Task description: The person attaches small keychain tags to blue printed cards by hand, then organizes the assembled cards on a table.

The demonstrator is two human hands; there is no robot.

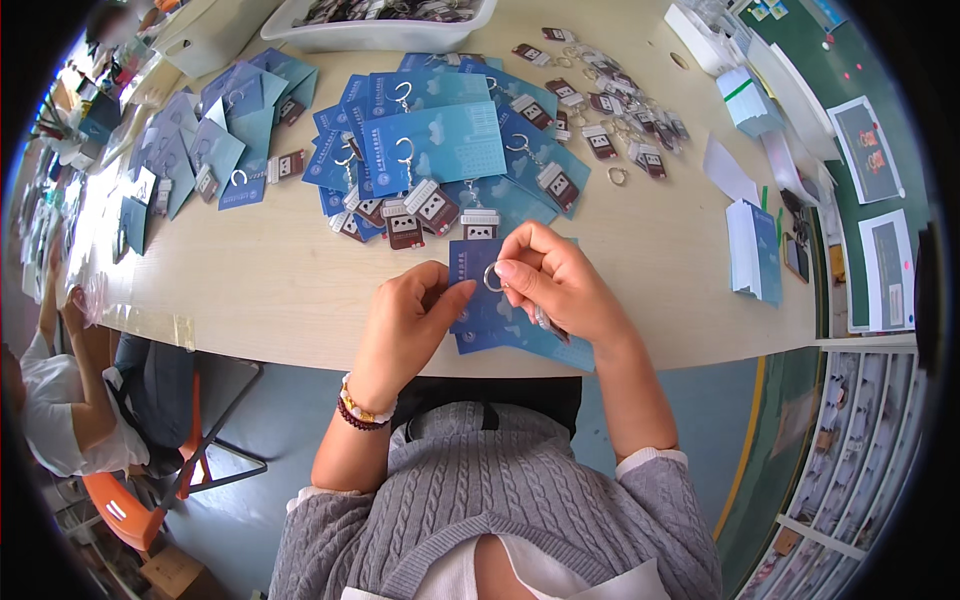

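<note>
At the near edge of the table, my left hand (412, 315) pinches the left side of a blue card (478, 318) between thumb and bent fingers. My right hand (562, 285) is closed on the metal ring of a keychain (488, 279), which rests against the card's upper left part. The rest of that keychain is mostly hidden under my right palm; a bit of it shows below the fingers. At least one other blue card (545, 345) lies beneath. Just beyond my hands is a pile of blue cards (455, 140) with brown-and-white keychains (433, 208) attached.
Loose keychains (603, 103) lie scattered at the back right. A white bin (380, 38) full of keychains stands at the back. More carded keychains (245, 135) lie to the left. Stacked cards (752, 250) stand at the right. A person (75, 400) sits at far left.
</note>
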